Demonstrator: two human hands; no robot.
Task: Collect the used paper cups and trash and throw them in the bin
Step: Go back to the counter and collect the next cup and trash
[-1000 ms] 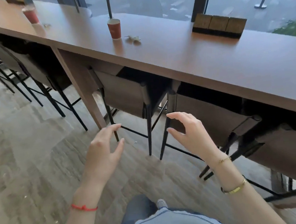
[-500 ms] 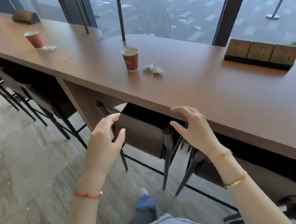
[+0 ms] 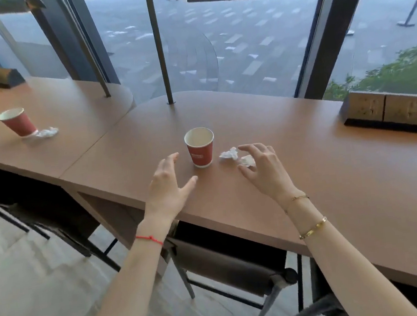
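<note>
Hovering spread and holding nothing, the left hand [image 3: 169, 185] sits just beside the upright red paper cup [image 3: 200, 147] on the tabletop [image 3: 332, 170]; the right hand [image 3: 264, 170] arches over crumpled tissue wads [image 3: 230, 153]. The cup looks empty, light and crushable, so I'd wrap its mid-wall gently. The soft wads should pinch up easily.

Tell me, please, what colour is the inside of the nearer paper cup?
White or off-white inside the nearer paper cup, red outside; the head view shows it.

A long brown counter [image 3: 319, 172] runs beside tall windows [image 3: 241, 38], with dark stools [image 3: 229, 266] tucked beneath.
</note>
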